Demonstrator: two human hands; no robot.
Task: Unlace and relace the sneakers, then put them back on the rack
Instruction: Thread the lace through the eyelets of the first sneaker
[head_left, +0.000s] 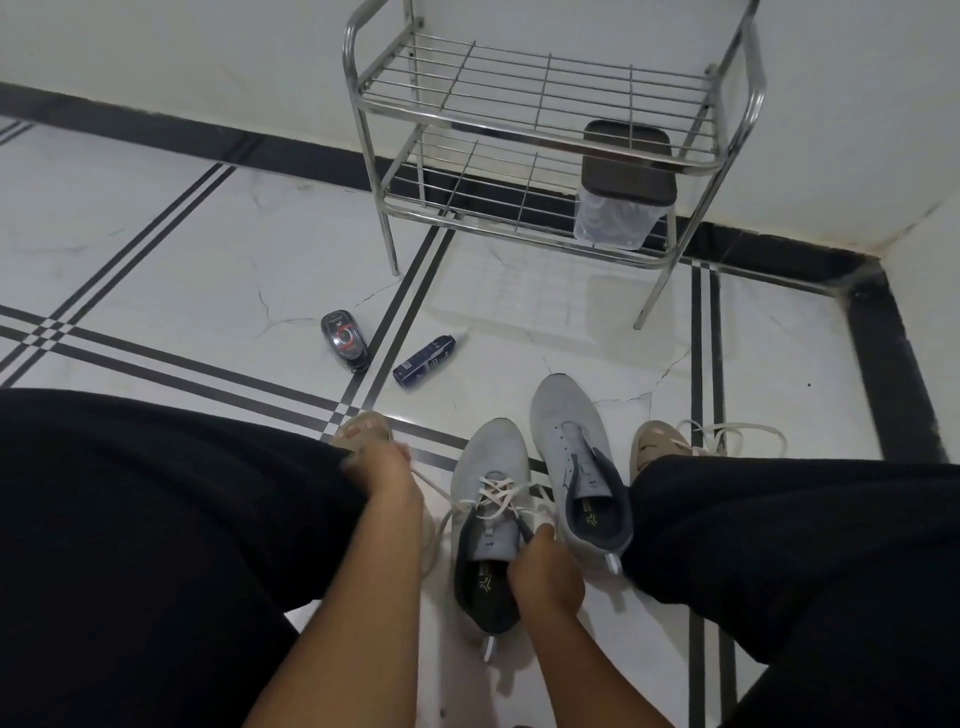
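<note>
Head view: person sits on white tiled floor (208, 249), legs in black trousers spread, two grey sneakers btwn them. Left sneaker (485, 525) is partly laced w/ a cream lace (496, 491) crossed over the upper eyelets; the loose ends run out to both sides. Left hand (387, 470) is up by the left knee, fingers curled, pinching one lace end and drawing it taut. Right hand (545, 569) sits at the sneaker's opening, fingers curled round the collar/tongue area; can't tell if it also holds the other lace end. Right sneaker (576, 467) stands just beside, no lace in it. A second lace (727, 434) lies loose on the floor beyond the right foot. Steel rack (545, 130) stands against the wall, well apart, w/ a lidded bin (621, 187) on its lower shelf. Polish sponge (344, 340) and spray bottle (423, 359) lie near the rack.
</note>
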